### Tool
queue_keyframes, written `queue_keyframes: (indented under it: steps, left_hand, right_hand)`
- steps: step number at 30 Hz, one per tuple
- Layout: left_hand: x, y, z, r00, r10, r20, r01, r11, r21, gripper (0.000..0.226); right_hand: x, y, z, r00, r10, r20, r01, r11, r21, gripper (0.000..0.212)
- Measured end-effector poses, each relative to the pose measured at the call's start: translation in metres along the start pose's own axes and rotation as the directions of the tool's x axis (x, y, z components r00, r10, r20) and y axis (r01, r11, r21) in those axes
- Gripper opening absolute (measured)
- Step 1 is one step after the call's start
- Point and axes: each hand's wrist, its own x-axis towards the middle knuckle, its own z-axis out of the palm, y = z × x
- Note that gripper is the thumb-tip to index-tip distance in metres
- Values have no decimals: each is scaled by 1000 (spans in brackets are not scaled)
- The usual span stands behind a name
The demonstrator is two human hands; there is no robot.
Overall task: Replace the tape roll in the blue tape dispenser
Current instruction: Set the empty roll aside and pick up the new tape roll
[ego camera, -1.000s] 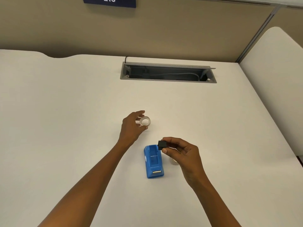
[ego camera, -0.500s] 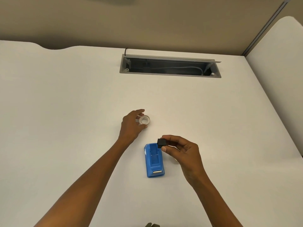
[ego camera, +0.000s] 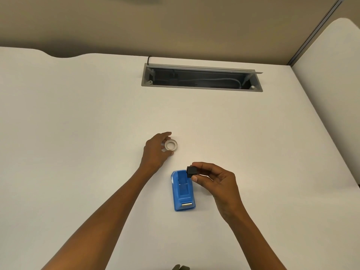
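Nearest the person, the blue tape dispenser (ego camera: 183, 190) lies flat on the white desk (ego camera: 78, 123), its metal cutting edge toward the person and its open well empty, so the old roll looks already out. Just above the dispenser's far right corner, the right hand (ego camera: 216, 180) pinches a small black spool (ego camera: 191, 170) between thumb and fingers (ego camera: 200, 165), closed firmly on it and held clear of the desk.

Farther out, the left hand (ego camera: 155, 151) has reached a clear tape roll (ego camera: 171, 145) lying flat on the desk; thumb and fingers curve loosely around it, part open, and whether they grip it yet I cannot tell.

Judging by this, the step in hand is fetching the new roll. The next move likely calls for closing on the roll, lifting it, bringing it to the right hand and sliding the spool through its hole, then seating both in the well with the tape end leading toward the cutter.

Room is generous: bare desk lies all round the hands. Beyond the roll, well apart, a cable slot (ego camera: 201, 78) opens in the desk near the back wall, a place a dropped roll might roll into
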Motion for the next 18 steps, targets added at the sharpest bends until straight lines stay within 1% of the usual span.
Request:
queue_keyframes:
  steps: [11,15,18]
  left_hand:
    - [-1,0,-2,999,8,37,-11,998,66,61]
    - [-8,3,-6,996,46,80,-56,989,133,60]
    - [-22,12,-10,996,86,14,-87,992,87,49]
  right_hand:
    - [-3,-2,-1,1000,-5,-2,5,1000,0,32]
    - [-4,-2,0,1000,-17,-1,17,1000,-2,32]
    - [-4,-3,2,1000,-22,-4,22,1000,-15,33]
